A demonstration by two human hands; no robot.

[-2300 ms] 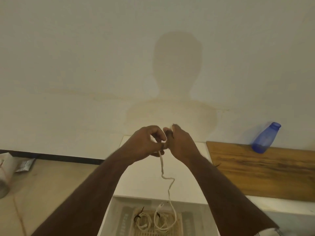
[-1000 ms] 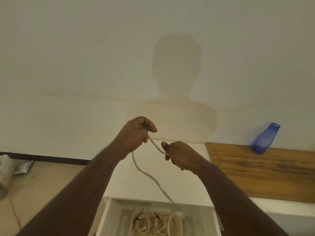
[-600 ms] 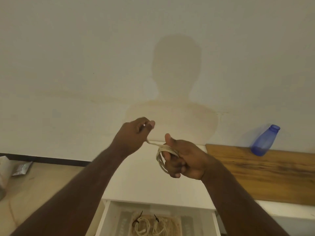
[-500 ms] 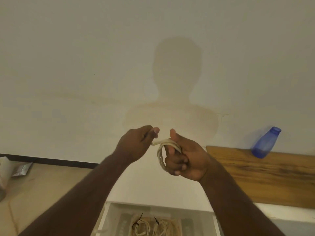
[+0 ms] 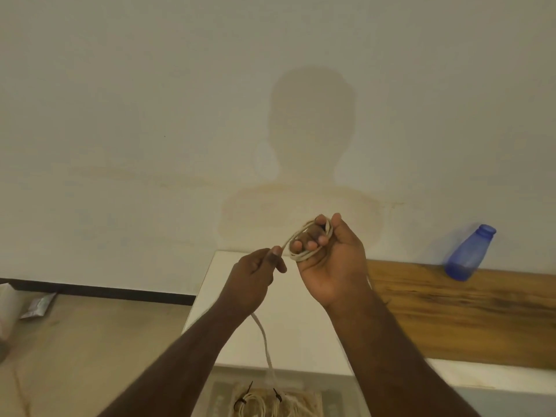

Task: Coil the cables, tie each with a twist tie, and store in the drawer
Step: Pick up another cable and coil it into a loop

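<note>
R hand, frame centre, holds cable coil looped round curled fingers. L hand pinches its loose strand, which drops to drawer w/ tied coils, bottom centre.

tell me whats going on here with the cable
A person is coiling a white cable by hand. The right hand holds a few loops wound around its fingers, while the left hand pinches the loose length, which trails down toward the open drawer. Two coiled cables already lie in there with dark ties on them. This one is not yet tied. A blue bottle stands on the wooden board to the right.
</note>
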